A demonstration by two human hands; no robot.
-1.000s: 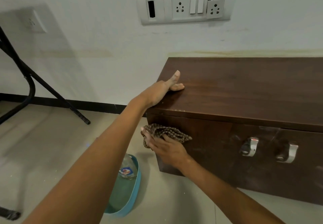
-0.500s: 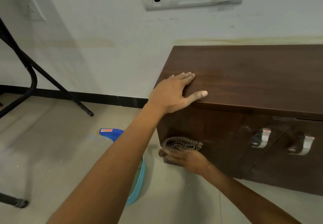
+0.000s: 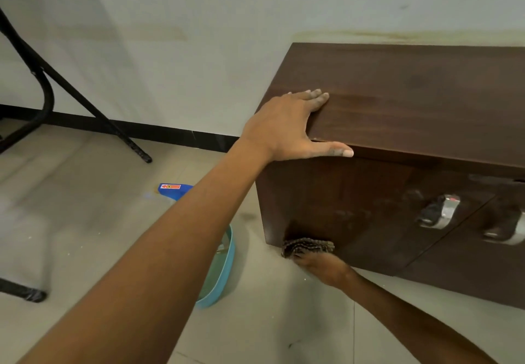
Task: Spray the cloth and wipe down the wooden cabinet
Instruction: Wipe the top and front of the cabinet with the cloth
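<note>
While the left hand point(image 3: 287, 127) lies flat, fingers straight, on the top near corner of the wooden cabinet point(image 3: 412, 102) — thumb along its front edge — the right hand point(image 3: 321, 267) presses the patterned cloth point(image 3: 306, 245) against the front's bottom corner, lower centre of frame; blur hides whether its fingers curl round it. A blue basin point(image 3: 230, 253) sits just left.

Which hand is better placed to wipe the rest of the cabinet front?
Right. The right hand has the cloth against the cabinet front, near its bottom corner. The left hand lies flat on the top corner, away from the cloth.
</note>
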